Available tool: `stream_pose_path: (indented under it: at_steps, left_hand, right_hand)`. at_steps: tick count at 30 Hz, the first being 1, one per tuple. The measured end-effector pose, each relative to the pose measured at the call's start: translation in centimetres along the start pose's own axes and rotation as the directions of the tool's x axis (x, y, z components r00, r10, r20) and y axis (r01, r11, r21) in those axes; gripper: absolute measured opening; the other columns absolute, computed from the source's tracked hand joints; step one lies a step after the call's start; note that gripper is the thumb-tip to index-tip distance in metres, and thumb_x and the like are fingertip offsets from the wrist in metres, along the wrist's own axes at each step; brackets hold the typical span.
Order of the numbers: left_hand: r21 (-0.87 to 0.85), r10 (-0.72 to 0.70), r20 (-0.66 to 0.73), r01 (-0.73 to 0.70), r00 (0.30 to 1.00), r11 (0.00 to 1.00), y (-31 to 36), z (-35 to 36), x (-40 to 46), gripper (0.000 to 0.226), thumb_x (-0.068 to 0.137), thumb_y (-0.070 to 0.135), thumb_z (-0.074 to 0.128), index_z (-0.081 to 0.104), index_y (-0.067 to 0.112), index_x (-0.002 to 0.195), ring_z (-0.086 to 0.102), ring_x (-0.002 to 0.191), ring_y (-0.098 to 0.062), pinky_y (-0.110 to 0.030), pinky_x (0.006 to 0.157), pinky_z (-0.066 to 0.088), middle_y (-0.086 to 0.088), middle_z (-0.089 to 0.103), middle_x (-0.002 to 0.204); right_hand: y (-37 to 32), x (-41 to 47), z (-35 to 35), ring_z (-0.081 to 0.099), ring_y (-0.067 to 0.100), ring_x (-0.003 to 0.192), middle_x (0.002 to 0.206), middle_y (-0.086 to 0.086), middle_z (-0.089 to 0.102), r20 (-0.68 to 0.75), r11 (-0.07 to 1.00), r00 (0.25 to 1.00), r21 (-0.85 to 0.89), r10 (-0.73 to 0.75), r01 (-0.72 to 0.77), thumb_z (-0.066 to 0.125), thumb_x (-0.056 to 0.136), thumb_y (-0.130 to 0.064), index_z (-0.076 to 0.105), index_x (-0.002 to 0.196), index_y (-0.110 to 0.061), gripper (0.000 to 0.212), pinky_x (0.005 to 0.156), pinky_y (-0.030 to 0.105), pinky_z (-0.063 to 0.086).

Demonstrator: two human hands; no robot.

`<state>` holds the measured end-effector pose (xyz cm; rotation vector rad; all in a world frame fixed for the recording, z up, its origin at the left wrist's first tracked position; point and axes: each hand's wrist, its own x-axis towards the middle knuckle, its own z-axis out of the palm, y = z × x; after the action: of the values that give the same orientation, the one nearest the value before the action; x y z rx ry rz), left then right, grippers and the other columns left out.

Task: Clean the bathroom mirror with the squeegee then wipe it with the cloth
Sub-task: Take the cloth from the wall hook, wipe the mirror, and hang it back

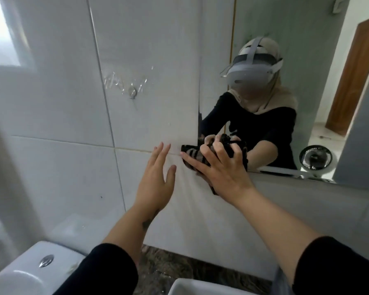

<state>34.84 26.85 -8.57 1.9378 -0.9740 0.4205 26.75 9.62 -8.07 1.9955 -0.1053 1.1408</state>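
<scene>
The mirror (320,35) fills the upper right of the head view, and a person in a headset shows in it. My right hand (219,167) presses a dark striped cloth (193,155) against the mirror's lower left corner, where it meets the white tiles. The cloth bunches under my fingers, with part of it hidden by the hand. My left hand (158,182) hovers just left of it with fingers spread, near the tile wall and holding nothing. No squeegee is in view.
White wall tiles (72,103) cover the left, with a small hook (133,91) and tape marks. A toilet cistern (38,271) sits at bottom left, a white basin rim (200,287) at bottom centre on a dark stone counter (168,265). A window (0,30) is at top left.
</scene>
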Motion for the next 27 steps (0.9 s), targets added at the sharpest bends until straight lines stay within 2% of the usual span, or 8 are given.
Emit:
stream_pose_path:
  at_steps: [3, 7, 12, 14, 16, 20, 23, 27]
  left_hand:
    - [-0.158, -0.106, -0.029, 0.101, 0.994, 0.982, 0.1, -3.8, 0.6, 0.041, 0.1, 0.027, 0.04, 0.038, 0.033, 0.14, 0.031, 0.135, -0.004, -0.024, 0.108, 0.027, 0.01, 0.042, 0.145]
    - [-0.41, -0.18, 0.012, 0.169, 0.984, 0.896, 0.5, -8.6, 1.9, 0.026, 0.1, 0.033, 0.038, 0.051, 0.038, 0.122, 0.049, 0.119, -0.001, -0.025, 0.099, 0.038, 0.015, 0.058, 0.126]
    - [-0.565, -0.221, 0.02, 0.193, 0.975, 0.802, 1.9, -12.4, 3.6, 0.007, 0.101, 0.021, 0.038, 0.041, 0.019, 0.107, 0.059, 0.083, -0.01, -0.02, 0.071, 0.049, -0.001, 0.06, 0.1]
    - [-0.509, -0.239, -0.036, 0.188, 0.97, 0.84, 1.8, -13.3, 4.5, 0.009, 0.1, 0.018, 0.04, 0.038, 0.026, 0.096, 0.054, 0.073, -0.017, -0.029, 0.064, 0.047, -0.006, 0.057, 0.088]
    - [-0.37, -0.237, -0.104, 0.184, 0.966, 0.911, 1.1, -14.1, 5.7, 0.018, 0.097, 0.017, 0.045, 0.041, 0.031, 0.089, 0.052, 0.068, -0.017, -0.03, 0.064, 0.042, 0.0, 0.057, 0.083]
    - [-0.186, -0.199, -0.178, 0.166, 0.964, 0.969, 0.2, -14.9, 8.6, 0.017, 0.092, 0.01, 0.052, 0.054, 0.027, 0.09, 0.058, 0.083, -0.017, -0.025, 0.069, 0.042, 0.004, 0.061, 0.093]
    - [-0.038, -0.15, -0.264, 0.145, 0.953, 0.989, 0.0, -14.8, 11.6, 0.024, 0.09, 0.005, 0.05, 0.06, 0.027, 0.091, 0.056, 0.09, -0.014, -0.019, 0.072, 0.036, 0.004, 0.059, 0.099]
    - [0.096, -0.127, -0.284, 0.16, 0.95, 0.982, -0.5, -13.6, 13.9, 0.033, 0.089, -0.001, 0.045, 0.063, 0.022, 0.104, 0.05, 0.094, -0.012, -0.02, 0.066, 0.035, 0.01, 0.048, 0.106]
  right_hand:
    - [-1.9, 3.9, -1.2, 0.036, 0.03, 0.109, 0.121, 0.005, 0.033, -0.012, 0.962, 1.0, 0.274, 0.023, -0.019, 0.05, 0.085, -0.055, 0.02, 0.147, -0.039, 0.07, 0.089, 0.051, 0.033]
    - [-3.2, 9.1, -3.9, 0.035, 0.028, 0.108, 0.122, 0.004, 0.031, 0.048, 0.81, 0.996, 0.58, 0.079, -0.092, 0.034, 0.087, -0.059, 0.016, 0.146, -0.037, 0.065, 0.089, 0.051, 0.041]
    - [-3.1, 13.6, -5.8, 0.034, 0.023, 0.104, 0.118, 0.0, 0.029, 0.093, 0.692, 0.995, 0.715, 0.046, -0.099, 0.034, 0.086, -0.062, 0.017, 0.144, -0.037, 0.065, 0.088, 0.046, 0.041]
    - [-2.8, 14.8, -6.1, 0.036, 0.022, 0.1, 0.115, -0.001, 0.032, 0.081, 0.729, 0.996, 0.68, 0.031, -0.078, 0.033, 0.087, -0.062, 0.026, 0.144, -0.037, 0.063, 0.082, 0.044, 0.043]
    - [-2.2, 15.9, -6.1, 0.042, 0.023, 0.095, 0.11, 0.001, 0.042, 0.054, 0.782, 0.998, 0.62, 0.03, -0.057, 0.03, 0.09, -0.058, 0.041, 0.14, -0.036, 0.056, 0.076, 0.043, 0.043]
    - [-1.3, 18.5, -6.1, 0.056, 0.025, 0.085, 0.1, 0.001, 0.061, 0.043, 0.86, 0.994, 0.498, 0.105, -0.113, 0.034, 0.094, -0.043, 0.064, 0.122, -0.037, 0.041, 0.075, 0.042, 0.038]
    - [-1.4, 21.2, -5.9, 0.057, 0.026, 0.094, 0.109, 0.003, 0.06, 0.138, 0.916, 0.983, 0.365, 0.125, -0.167, 0.043, 0.095, -0.039, 0.063, 0.123, -0.036, 0.035, 0.088, 0.047, 0.024]
    - [-1.9, 22.6, -4.9, 0.042, 0.029, 0.119, 0.13, 0.005, 0.046, 0.276, 0.92, 0.955, 0.335, 0.11, -0.202, 0.038, 0.099, -0.024, 0.043, 0.141, -0.027, 0.042, 0.101, 0.049, 0.009]
